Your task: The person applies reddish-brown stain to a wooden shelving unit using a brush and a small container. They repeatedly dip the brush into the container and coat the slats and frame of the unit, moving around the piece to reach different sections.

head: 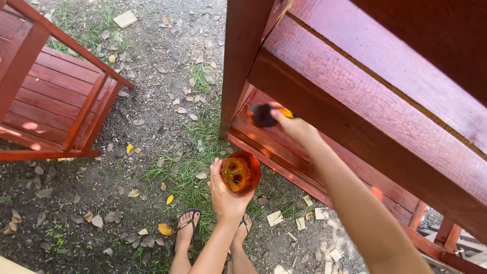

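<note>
My left hand (223, 195) holds a small round cup (241, 172) of amber-brown liquid, level, above the ground in front of my feet. My right hand (291, 124) reaches forward and grips a dark sponge with a yellow back (264, 115), pressed against the lower slats of a red-brown stained wooden bench or frame (365, 96) that fills the right side of the head view. My right forearm stretches from the bottom right up to it.
A second red-brown slatted wooden piece (56, 96) lies at the left. The ground (152, 132) between is dirt with grass tufts, dry leaves and small wood offcuts (275, 218). My feet in black flip-flops (185, 228) stand at the bottom centre.
</note>
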Demonstrator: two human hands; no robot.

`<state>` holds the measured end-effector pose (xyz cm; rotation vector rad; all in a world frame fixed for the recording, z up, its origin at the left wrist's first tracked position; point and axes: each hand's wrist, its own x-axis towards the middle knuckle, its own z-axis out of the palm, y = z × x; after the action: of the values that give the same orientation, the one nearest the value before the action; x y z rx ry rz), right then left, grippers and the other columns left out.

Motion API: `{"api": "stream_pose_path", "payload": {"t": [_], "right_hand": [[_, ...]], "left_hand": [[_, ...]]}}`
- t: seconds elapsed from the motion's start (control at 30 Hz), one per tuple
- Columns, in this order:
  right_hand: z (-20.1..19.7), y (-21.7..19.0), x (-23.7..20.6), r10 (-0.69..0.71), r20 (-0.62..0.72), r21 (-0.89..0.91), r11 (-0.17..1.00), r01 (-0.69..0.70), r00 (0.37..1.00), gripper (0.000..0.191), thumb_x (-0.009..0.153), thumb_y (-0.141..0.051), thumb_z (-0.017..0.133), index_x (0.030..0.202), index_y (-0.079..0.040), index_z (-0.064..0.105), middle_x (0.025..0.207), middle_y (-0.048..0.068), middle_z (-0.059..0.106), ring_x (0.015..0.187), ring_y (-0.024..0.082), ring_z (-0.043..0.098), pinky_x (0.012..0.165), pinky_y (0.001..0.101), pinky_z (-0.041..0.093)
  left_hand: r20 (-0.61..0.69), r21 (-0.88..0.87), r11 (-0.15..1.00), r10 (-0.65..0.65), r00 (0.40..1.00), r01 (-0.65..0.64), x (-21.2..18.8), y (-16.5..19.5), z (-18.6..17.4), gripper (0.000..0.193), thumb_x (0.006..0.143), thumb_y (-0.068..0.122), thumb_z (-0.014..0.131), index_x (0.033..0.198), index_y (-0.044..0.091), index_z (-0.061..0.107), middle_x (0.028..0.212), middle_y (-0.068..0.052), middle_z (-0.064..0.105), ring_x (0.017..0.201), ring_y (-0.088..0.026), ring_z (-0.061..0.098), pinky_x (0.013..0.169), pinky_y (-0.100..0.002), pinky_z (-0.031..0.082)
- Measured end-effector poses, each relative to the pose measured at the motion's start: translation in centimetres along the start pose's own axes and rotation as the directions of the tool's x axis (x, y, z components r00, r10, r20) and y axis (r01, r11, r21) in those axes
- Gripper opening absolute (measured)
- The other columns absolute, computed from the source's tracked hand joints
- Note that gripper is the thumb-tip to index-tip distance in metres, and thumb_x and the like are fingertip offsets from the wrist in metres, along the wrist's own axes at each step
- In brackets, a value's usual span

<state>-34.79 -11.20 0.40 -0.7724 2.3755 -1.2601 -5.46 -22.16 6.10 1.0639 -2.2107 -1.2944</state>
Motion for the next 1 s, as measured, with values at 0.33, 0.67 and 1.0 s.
{"api": "stream_pose_path", "payload": {"t": [0.33, 0.67, 1.0], "right_hand": [[-10.0, -0.4, -4.8, 0.386, 0.295, 0.184, 0.875, -0.448, 0.874, 0.035, 0.097, -0.029, 0.063, 0.13, -0.02, 0.068, 0.126, -0.004, 0.071, 0.112, 0.008, 0.065, 0.096, 0.0266, 0.049], [-4.4, -4.0, 0.3, 0.098, 0.333, 0.231, 0.956, -0.182, 0.938, 0.031, 0.088, -0.016, 0.079, 0.117, -0.009, 0.077, 0.11, 0.004, 0.077, 0.092, 0.009, 0.069, 0.082, 0.027, 0.058], [-2.4, 0.8, 4.5, 0.244, 0.189, 0.497, 0.812, -0.307, 0.951, 0.041, 0.085, -0.022, 0.079, 0.123, -0.009, 0.07, 0.108, 0.006, 0.075, 0.092, 0.017, 0.073, 0.078, 0.0358, 0.064]], "left_hand": [[-0.054, -0.092, 0.987, -0.139, 0.989, 0.134, 0.0, 0.8, 0.6, 0.106, 0.053, 0.018, 0.094, 0.144, 0.009, 0.039, 0.146, -0.015, 0.043, 0.141, -0.034, 0.043, 0.115, -0.045, 0.04], [-0.162, -0.113, 0.98, -0.179, 0.97, 0.162, 0.3, 1.3, 0.1, 0.103, 0.055, 0.018, 0.095, 0.143, 0.011, 0.042, 0.143, -0.013, 0.045, 0.138, -0.034, 0.047, 0.113, -0.045, 0.042], [-0.161, -0.076, 0.986, -0.159, 0.974, 0.149, 0.2, 0.2, 0.4, 0.106, 0.053, 0.013, 0.096, 0.143, 0.011, 0.041, 0.142, -0.016, 0.042, 0.141, -0.039, 0.04, 0.113, -0.051, 0.038]]}}
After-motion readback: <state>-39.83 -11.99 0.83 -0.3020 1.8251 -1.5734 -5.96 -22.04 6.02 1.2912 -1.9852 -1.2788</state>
